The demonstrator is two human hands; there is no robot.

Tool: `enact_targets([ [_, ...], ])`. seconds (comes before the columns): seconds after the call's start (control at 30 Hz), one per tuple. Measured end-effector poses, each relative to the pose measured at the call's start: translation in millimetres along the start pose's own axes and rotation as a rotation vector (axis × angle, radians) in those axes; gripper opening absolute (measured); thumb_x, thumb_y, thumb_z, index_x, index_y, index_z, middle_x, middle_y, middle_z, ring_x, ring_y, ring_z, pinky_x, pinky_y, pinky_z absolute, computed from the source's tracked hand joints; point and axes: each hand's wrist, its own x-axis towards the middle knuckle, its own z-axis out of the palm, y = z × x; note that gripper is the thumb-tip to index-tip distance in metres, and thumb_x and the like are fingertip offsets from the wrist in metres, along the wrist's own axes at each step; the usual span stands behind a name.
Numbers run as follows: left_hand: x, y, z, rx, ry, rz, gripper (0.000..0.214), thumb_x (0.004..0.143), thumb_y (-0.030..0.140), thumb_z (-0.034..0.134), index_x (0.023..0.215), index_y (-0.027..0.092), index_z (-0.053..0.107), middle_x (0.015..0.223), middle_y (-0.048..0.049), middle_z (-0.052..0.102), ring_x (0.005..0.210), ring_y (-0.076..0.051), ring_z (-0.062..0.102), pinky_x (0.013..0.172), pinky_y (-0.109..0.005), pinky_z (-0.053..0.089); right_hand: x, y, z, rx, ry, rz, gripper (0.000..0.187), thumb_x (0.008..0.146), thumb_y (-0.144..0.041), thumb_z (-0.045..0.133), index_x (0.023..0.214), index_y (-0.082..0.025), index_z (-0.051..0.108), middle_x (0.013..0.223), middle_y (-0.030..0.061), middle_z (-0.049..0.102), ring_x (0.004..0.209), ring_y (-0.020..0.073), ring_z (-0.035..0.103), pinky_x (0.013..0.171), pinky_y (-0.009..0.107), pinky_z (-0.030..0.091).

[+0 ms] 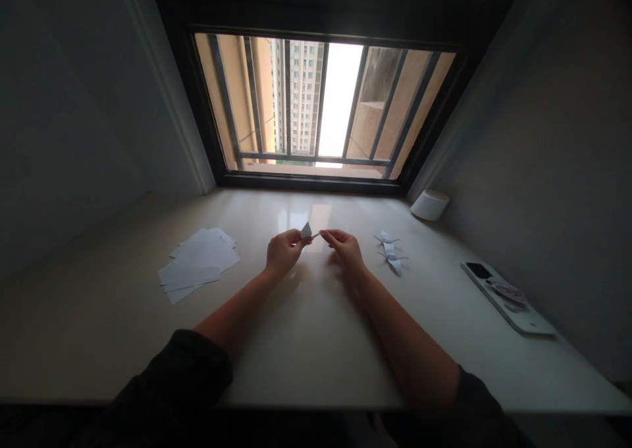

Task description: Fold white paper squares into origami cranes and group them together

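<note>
Between my two hands, just above the white tabletop (pixel 296 323), is a small folded paper crane (pixel 306 229). My left hand (pixel 285 249) pinches its body, with a pointed white flap standing up past the fingers. A thin strip of the same paper reaches to the right, where the thumb and fingertips of my right hand (pixel 344 245) are closed on its end. Fingers cover much of the paper, so its full shape is hidden. To the right of my right hand lie two finished-looking white paper cranes (pixel 389 250), one in front of the other.
A loose stack of white paper sheets (pixel 197 260) lies on the left. At the right are a white cylindrical object (pixel 430 205) by the wall and a phone (pixel 508 300) with a round attachment. A barred window (pixel 326 106) rises behind the tabletop.
</note>
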Motion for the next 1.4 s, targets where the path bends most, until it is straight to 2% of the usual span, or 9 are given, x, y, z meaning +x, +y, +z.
enact_targets([
  [0.17,0,-2,0.4,0.011,-0.001,0.01,0.015,0.067,0.038,0.068,0.07,0.023,0.071,0.073,-0.0022,0.071,0.075,-0.021,0.064,0.066,-0.027,0.043,1,4,0,0.026,-0.045,-0.026,0.033,0.065,-0.05,0.068,0.078,-0.02,0.072,0.076,0.0038,0.07,0.071,0.0183,0.06,0.066,0.032,0.046],
  [0.5,3,-9,7.0,-0.163,-0.071,-0.041,0.022,0.067,0.039,0.069,0.075,0.019,0.071,0.078,-0.006,0.072,0.078,-0.023,0.066,0.071,-0.031,0.047,-5,-6,7,-0.067,0.052,-0.118,0.028,0.071,-0.049,0.062,0.073,-0.021,0.064,0.077,0.0032,0.064,0.073,0.0183,0.057,0.064,0.03,0.044],
  [0.67,3,-12,10.7,-0.258,-0.112,-0.033,0.027,0.067,0.041,0.069,0.077,0.016,0.07,0.082,-0.0077,0.072,0.08,-0.023,0.067,0.073,-0.031,0.048,-8,0,15,-0.01,0.085,-0.093,0.025,0.074,-0.046,0.058,0.073,-0.021,0.055,0.074,0.0019,0.059,0.071,0.0176,0.055,0.064,0.03,0.044],
  [0.83,3,-13,11.8,-0.252,-0.128,-0.04,0.027,0.066,0.041,0.069,0.077,0.017,0.07,0.082,-0.007,0.073,0.081,-0.023,0.067,0.075,-0.032,0.048,-7,6,20,0.033,0.037,-0.064,0.026,0.076,-0.048,0.052,0.074,-0.022,0.051,0.073,0.0016,0.057,0.07,0.0178,0.055,0.068,0.032,0.044],
  [0.97,3,-14,12.1,-0.253,-0.143,-0.017,0.027,0.067,0.041,0.069,0.077,0.017,0.07,0.081,-0.0072,0.072,0.081,-0.024,0.067,0.074,-0.032,0.048,-10,6,22,0.079,0.062,-0.07,0.026,0.076,-0.048,0.052,0.073,-0.022,0.05,0.07,0.001,0.055,0.068,0.0176,0.053,0.068,0.032,0.044],
  [1.13,5,-14,9.4,-0.232,-0.136,-0.021,0.027,0.068,0.041,0.068,0.077,0.016,0.07,0.081,-0.0077,0.073,0.08,-0.024,0.067,0.073,-0.031,0.048,-9,1,19,0.055,0.077,-0.054,0.03,0.074,-0.05,0.056,0.072,-0.02,0.057,0.071,0.0021,0.06,0.07,0.0179,0.055,0.065,0.031,0.043],
  [1.3,6,-13,6.4,-0.197,-0.1,-0.046,0.027,0.067,0.04,0.069,0.078,0.015,0.071,0.079,-0.0082,0.073,0.079,-0.024,0.067,0.072,-0.031,0.048,-3,-3,6,0.045,0.137,0.032,0.036,0.064,-0.051,0.069,0.077,-0.018,0.071,0.081,0.0061,0.07,0.078,0.0201,0.059,0.071,0.031,0.042],
  [1.4,5,-13,6.5,-0.183,-0.096,-0.051,0.027,0.067,0.039,0.068,0.079,0.016,0.072,0.078,-0.0077,0.073,0.078,-0.023,0.067,0.071,-0.031,0.048,-2,-5,2,0.034,0.137,0.021,0.036,0.062,-0.051,0.071,0.079,-0.019,0.073,0.084,0.0064,0.071,0.08,0.0209,0.06,0.071,0.032,0.043],
])
